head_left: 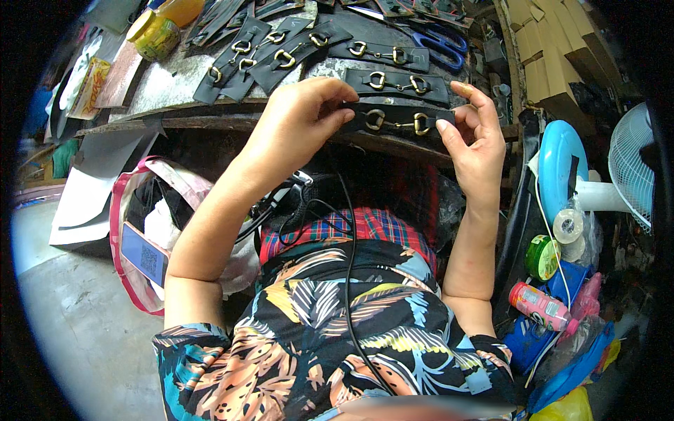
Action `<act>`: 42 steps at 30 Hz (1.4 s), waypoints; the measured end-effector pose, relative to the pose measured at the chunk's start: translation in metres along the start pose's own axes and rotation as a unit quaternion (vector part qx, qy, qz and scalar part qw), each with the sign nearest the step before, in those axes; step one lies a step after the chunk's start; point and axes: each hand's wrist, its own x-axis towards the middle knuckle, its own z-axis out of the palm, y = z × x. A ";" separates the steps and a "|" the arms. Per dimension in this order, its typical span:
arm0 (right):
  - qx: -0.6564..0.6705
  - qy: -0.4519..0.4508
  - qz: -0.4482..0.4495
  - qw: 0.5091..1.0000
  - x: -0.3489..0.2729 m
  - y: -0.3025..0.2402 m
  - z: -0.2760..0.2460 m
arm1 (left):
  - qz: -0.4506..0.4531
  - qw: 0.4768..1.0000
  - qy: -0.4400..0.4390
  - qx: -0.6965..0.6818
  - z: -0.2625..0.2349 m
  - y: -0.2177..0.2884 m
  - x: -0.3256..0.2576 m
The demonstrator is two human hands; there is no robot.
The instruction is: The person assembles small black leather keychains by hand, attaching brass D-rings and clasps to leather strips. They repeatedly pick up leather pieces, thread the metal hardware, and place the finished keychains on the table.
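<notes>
A black leather strap [394, 132] with a brass horsebit-style fitting, two rings joined by a bar, is stretched between my hands at the bench's front edge. My left hand [309, 109] pinches its left end between thumb and fingers. At the right end my right hand [477, 133] has its thumb on the strap, with the index finger raised off it; the other fingers partly hide that end. Just beyond lies a similar strap [397, 85] with the same fitting, and another strap [379, 53] sits behind that one. Several more overlap to the left.
Blue-handled scissors [442, 50] lie at the bench's back right. A yellow-lidded jar [153, 35] stands back left. To my right are a white fan [632, 165], a pink bottle [540, 306] and a green tub [542, 257]. A pink-edged bag [119, 210] with a phone [144, 254] sits left.
</notes>
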 end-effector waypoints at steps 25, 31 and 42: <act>-0.107 0.115 -0.057 0.986 0.029 0.021 0.001 | 0.103 0.964 0.045 0.241 0.004 -0.007 0.020; -0.162 0.103 -0.100 0.976 0.028 0.021 0.012 | 0.059 0.954 -0.007 0.294 0.007 -0.003 0.029; -0.224 0.059 -0.183 0.955 0.062 0.011 -0.003 | 0.160 0.900 0.153 0.377 -0.017 -0.007 0.034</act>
